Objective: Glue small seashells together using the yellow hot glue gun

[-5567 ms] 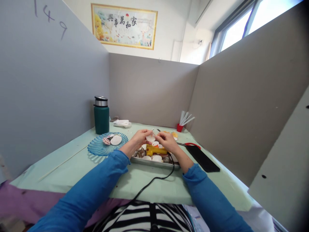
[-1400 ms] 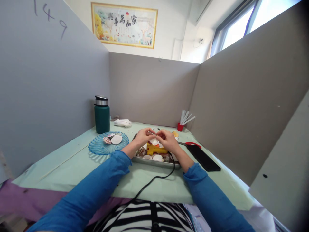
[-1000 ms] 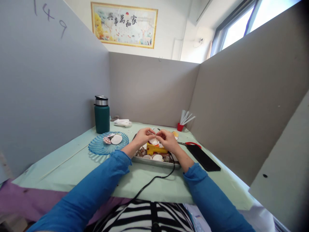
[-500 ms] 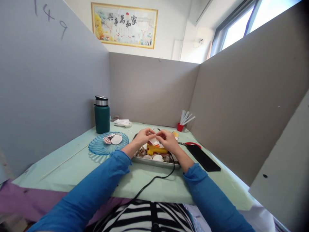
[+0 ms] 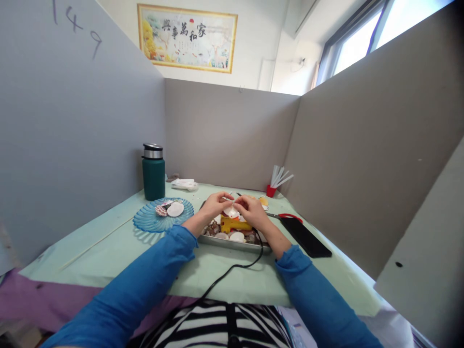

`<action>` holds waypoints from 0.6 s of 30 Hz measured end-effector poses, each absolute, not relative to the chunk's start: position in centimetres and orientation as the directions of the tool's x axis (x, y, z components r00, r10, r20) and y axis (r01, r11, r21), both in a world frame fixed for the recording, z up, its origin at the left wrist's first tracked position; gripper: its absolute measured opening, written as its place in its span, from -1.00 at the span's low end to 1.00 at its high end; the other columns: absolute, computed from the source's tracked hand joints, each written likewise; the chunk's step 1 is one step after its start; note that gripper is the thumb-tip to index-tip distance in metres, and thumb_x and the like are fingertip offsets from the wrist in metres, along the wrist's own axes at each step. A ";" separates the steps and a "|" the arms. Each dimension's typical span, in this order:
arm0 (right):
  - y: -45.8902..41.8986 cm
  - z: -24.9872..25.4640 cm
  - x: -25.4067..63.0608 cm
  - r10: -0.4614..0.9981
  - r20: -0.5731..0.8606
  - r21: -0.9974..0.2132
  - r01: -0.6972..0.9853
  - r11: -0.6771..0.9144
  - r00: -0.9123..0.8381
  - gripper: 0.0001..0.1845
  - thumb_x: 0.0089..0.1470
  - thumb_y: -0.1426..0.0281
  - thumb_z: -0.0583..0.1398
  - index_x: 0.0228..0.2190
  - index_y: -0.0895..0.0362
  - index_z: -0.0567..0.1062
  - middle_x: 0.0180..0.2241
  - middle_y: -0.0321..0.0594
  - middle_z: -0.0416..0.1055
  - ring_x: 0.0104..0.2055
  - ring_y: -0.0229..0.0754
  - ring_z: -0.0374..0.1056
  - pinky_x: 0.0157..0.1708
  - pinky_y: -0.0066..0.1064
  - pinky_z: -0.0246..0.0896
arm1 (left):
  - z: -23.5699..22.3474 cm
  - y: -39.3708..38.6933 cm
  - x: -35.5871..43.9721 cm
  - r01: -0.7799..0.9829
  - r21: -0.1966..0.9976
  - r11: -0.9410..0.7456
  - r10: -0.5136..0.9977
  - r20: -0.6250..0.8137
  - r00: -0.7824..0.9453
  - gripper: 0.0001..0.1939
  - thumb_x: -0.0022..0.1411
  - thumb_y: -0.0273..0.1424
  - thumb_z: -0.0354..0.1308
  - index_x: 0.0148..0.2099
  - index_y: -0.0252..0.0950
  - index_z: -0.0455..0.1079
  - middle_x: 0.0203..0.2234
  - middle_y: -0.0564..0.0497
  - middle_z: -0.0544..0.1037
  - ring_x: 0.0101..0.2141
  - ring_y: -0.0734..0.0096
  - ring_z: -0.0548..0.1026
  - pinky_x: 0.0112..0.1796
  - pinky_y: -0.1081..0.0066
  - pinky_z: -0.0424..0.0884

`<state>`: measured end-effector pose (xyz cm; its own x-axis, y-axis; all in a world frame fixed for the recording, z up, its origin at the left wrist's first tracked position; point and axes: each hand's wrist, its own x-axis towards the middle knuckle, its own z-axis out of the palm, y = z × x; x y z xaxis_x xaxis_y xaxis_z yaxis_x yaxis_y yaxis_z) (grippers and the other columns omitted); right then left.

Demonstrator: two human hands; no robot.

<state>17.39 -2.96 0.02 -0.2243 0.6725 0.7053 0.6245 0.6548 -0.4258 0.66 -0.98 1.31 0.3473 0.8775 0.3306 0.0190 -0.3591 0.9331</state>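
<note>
Left hand (image 5: 216,205): thumb and fingertips slightly parted; cannot tell whether they pinch anything.
Right hand (image 5: 253,210): fingertips bunched, hold unclear.
White shell (image 5: 231,211): just below and between both grips, neither clearly nearer; no long axis shows.
Yellow glue gun (image 5: 232,224): crosswise in the metal tray (image 5: 232,244).

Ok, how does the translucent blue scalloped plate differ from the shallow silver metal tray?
The blue plate is round with a rippled edge; the silver tray has a straight front edge. The plate is see-through; the tray opaque. The plate carries a few shells; the tray holds more, plus a yellow corded tool. Both bear shells.
</note>
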 end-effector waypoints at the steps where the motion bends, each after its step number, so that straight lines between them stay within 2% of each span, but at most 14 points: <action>1: -3.0 0.0 17.4 0.674 0.704 -0.428 0.623 0.655 -0.224 -0.83 0.07 0.31 0.14 -0.44 0.14 0.46 -0.52 -0.30 0.41 -0.51 -0.30 0.25 -0.48 -0.48 0.08 | 1.3 -1.0 0.7 0.020 0.932 -0.362 0.874 0.332 0.354 -0.76 0.00 -0.36 0.25 -0.26 -0.38 0.40 -0.59 0.04 0.45 -0.55 0.50 0.42 -0.57 0.52 0.40; 18: -2.7 -0.1 17.5 0.686 0.704 -0.477 0.592 0.650 -0.185 -0.77 0.07 0.25 0.12 -0.45 0.16 0.46 -0.55 -0.30 0.38 -0.53 -0.31 0.21 -0.52 -0.49 0.07 | 1.2 -1.1 0.6 -0.036 0.921 -0.389 0.835 0.369 0.408 -0.67 -0.07 -0.27 0.30 -0.29 -0.38 0.39 -0.46 -0.02 0.49 -0.41 0.43 0.45 -0.52 0.50 0.43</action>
